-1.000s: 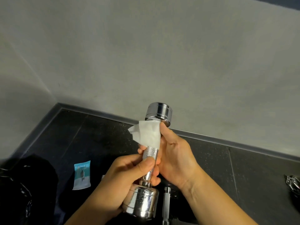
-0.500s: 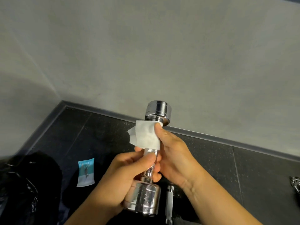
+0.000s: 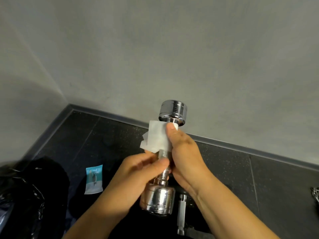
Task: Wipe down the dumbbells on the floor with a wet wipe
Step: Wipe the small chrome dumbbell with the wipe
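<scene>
While the dumbbell (image 3: 163,153) is held in the air above the dark floor (image 3: 96,135), nearly upright with a small lean to the right, both hands are closed on its handle. The left hand (image 3: 136,176) grips the lower part of the handle, just above the near head, with fingers and thumb curled round the metal. The right hand (image 3: 184,156) holds the upper part. Between its fingers and the handle lies the white wipe (image 3: 158,137), folded round the bar, and the thumb presses it close under the far head. A loose corner of the wipe sticks out to the left. A short piece of knurled handle shows between the two hands. On the floor to the left a blue and white packet (image 3: 94,179) lies flat, and further left is a black shiny bag (image 3: 22,195). Just right of the near head a silver bar (image 3: 181,214) lies on the floor. A grey wall (image 3: 155,57) rises behind. At the right edge a small metal thing (image 3: 315,194) shows, too cut off to tell.
</scene>
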A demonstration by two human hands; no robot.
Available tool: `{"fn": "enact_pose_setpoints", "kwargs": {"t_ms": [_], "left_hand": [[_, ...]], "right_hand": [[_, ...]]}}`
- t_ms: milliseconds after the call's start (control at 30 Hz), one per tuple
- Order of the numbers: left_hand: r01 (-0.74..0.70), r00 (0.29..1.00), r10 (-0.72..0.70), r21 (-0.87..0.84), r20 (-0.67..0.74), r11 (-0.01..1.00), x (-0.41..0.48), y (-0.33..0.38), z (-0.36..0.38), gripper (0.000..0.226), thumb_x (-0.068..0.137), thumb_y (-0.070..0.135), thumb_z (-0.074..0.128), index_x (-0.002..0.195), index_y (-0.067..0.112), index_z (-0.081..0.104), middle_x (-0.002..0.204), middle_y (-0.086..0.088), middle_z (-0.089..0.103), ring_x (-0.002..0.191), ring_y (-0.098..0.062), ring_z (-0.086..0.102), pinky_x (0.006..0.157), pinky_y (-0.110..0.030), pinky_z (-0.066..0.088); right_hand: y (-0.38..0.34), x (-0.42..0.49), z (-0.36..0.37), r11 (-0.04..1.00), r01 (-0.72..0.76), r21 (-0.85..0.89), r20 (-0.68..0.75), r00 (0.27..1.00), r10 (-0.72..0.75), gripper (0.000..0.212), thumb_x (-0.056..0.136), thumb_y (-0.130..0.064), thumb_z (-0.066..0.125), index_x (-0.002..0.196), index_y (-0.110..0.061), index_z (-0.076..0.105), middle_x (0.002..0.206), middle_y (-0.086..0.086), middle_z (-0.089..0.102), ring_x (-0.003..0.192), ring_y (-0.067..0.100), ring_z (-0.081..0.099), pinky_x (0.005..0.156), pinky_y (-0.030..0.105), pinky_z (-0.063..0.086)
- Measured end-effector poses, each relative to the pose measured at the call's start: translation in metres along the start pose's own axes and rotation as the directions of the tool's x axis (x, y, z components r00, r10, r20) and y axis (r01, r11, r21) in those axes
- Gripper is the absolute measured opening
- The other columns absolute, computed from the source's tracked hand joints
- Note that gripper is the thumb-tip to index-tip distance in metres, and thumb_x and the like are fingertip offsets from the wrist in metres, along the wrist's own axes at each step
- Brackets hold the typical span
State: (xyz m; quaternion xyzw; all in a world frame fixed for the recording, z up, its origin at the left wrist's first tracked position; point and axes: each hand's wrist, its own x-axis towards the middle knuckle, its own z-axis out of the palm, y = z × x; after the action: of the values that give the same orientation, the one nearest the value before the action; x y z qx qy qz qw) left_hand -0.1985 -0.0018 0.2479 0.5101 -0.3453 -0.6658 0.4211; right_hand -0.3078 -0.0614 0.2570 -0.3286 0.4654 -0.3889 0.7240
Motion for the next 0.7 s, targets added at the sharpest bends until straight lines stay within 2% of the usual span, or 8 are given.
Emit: {"fn": "enact_pose_setpoints", "kwargs": {"t_ms": [67, 133, 200, 333, 433, 533, 633, 700], "left_hand": [[0.140, 0.989, -0.134, -0.083, 0.068, 0.987, 0.003, 0.002, -0.004, 0.041, 0.073, 0.037, 0.073, 0.096, 0.003, 0.071, 0.094, -0.019, 0.069, 0.087, -0.032, 0.064, 0.079, -0.041, 0.049], [0.194, 0.975, -0.182, -0.086, 0.131, 0.977, 0.002, 0.004, -0.002, 0.036, 0.074, 0.034, 0.069, 0.095, 0.005, 0.070, 0.091, -0.017, 0.068, 0.081, -0.027, 0.063, 0.069, -0.033, 0.050], [0.164, 0.979, -0.160, -0.017, 0.129, 0.986, 0.001, 0.004, -0.001, 0.029, 0.077, 0.034, 0.066, 0.092, 0.010, 0.073, 0.090, -0.012, 0.071, 0.083, -0.026, 0.066, 0.071, -0.032, 0.050], [-0.004, 0.997, 0.008, 0.054, -0.071, 0.999, 0.000, -0.003, 0.011, 0.018, 0.086, 0.021, 0.063, 0.079, 0.008, 0.073, 0.077, -0.014, 0.070, 0.072, -0.028, 0.059, 0.071, -0.040, 0.045], [-0.194, 0.938, 0.262, 0.283, -0.226, 0.939, 0.001, -0.011, 0.023, 0.022, 0.091, 0.010, 0.059, 0.075, 0.014, 0.073, 0.068, -0.006, 0.070, 0.062, -0.023, 0.060, 0.060, -0.029, 0.049], [-0.220, 0.917, 0.310, 0.329, -0.251, 0.918, 0.000, -0.011, 0.021, 0.024, 0.091, 0.008, 0.058, 0.073, 0.015, 0.071, 0.062, -0.002, 0.067, 0.057, -0.014, 0.059, 0.054, -0.019, 0.047], [-0.092, 0.976, 0.118, 0.141, -0.182, 0.986, -0.002, -0.005, 0.010, 0.021, 0.088, 0.016, 0.062, 0.074, 0.004, 0.072, 0.048, -0.002, 0.058, 0.044, -0.010, 0.051, 0.046, -0.017, 0.042], [0.044, 0.998, -0.054, -0.213, -0.042, 0.976, -0.004, 0.001, 0.006, 0.024, 0.080, 0.022, 0.063, 0.076, 0.000, 0.073, 0.056, -0.009, 0.062, 0.049, -0.014, 0.058, 0.049, -0.021, 0.048]], "right_hand": [[-0.006, 0.001, -0.002, 0.998, -0.035, 0.044, 0.009, 0.999, 0.034, 0.046, 0.101, -0.035, 0.036, 0.099, -0.002, 0.067, 0.092, 0.014, 0.075, 0.072, 0.024, 0.065, 0.060, 0.028, 0.053], [-0.010, 0.002, -0.004, 0.998, -0.045, 0.045, -0.002, 0.999, 0.045, 0.049, 0.101, -0.037, 0.035, 0.094, -0.003, 0.069, 0.092, 0.013, 0.075, 0.074, 0.028, 0.057, 0.061, 0.030, 0.045], [-0.010, 0.003, -0.007, 0.998, -0.038, 0.053, -0.010, 0.999, 0.039, 0.047, 0.101, -0.037, 0.035, 0.100, -0.003, 0.067, 0.094, 0.013, 0.075, 0.077, 0.027, 0.063, 0.062, 0.029, 0.050], [-0.003, 0.003, -0.009, 0.999, 0.034, -0.003, -0.035, 0.999, -0.034, 0.035, 0.101, -0.032, 0.039, 0.112, -0.005, 0.059, 0.098, 0.021, 0.072, 0.076, 0.025, 0.069, 0.061, 0.027, 0.056], [0.008, 0.005, -0.004, 0.988, 0.108, -0.113, -0.058, 0.992, -0.115, 0.028, 0.101, -0.028, 0.041, 0.119, -0.009, 0.051, 0.104, 0.024, 0.069, 0.090, 0.032, 0.070, 0.076, 0.036, 0.059], [0.011, 0.006, -0.003, 0.987, 0.106, -0.119, -0.033, 0.993, -0.111, 0.029, 0.100, -0.029, 0.042, 0.118, -0.009, 0.051, 0.106, 0.024, 0.069, 0.095, 0.033, 0.069, 0.084, 0.041, 0.057], [0.002, 0.003, -0.007, 0.999, -0.031, 0.010, 0.088, 0.996, 0.030, 0.040, 0.097, -0.033, 0.046, 0.121, -0.002, 0.054, 0.101, 0.025, 0.070, 0.067, 0.023, 0.069, 0.054, 0.028, 0.056], [-0.003, 0.000, -0.011, 0.991, -0.126, 0.044, 0.181, 0.977, 0.116, 0.052, 0.090, -0.040, 0.050, 0.122, 0.000, 0.055, 0.103, 0.034, 0.064, 0.042, 0.015, 0.056, 0.036, 0.020, 0.043]]}}
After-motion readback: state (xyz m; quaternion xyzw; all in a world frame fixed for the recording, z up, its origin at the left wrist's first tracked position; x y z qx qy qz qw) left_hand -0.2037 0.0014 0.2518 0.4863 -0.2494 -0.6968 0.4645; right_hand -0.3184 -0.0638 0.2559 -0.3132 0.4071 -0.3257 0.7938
